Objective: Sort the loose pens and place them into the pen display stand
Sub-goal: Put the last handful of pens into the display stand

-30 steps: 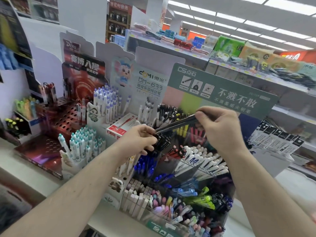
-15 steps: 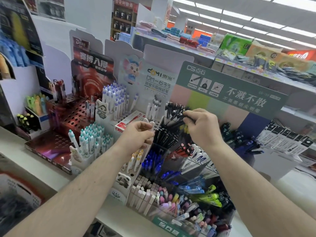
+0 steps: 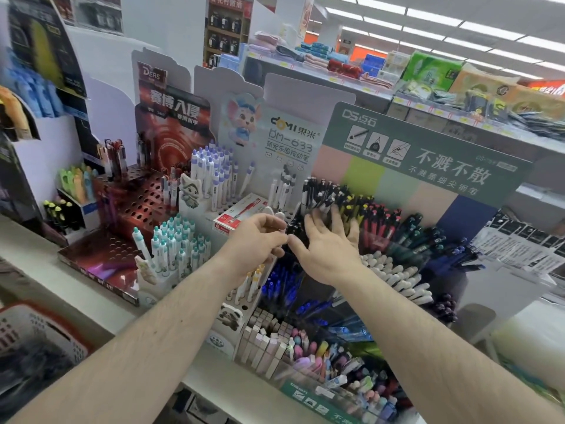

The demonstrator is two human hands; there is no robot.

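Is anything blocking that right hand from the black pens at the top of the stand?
Nothing visible. The right hand has its straight fingers already resting against the black pens in the pen display stand. The left hand sits beside it, not between.

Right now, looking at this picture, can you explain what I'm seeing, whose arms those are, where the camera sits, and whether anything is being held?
There is no machine here. The two bare arms belong to a person, and the single camera is worn on that person's head, looking forward and down, so you see the hands as their owner does.

In front is a shop counter with a tiered pen stand under a green sign. Its compartments hold black pens at the top, blue pens lower down and pastel pens near the front. Beside it, on the left, stands a white stand with a cartoon mouse.

The right hand lies with straight fingers on the black pens, apparently patting them into place. The left hand has curled fingers; whether it pinches anything cannot be told.
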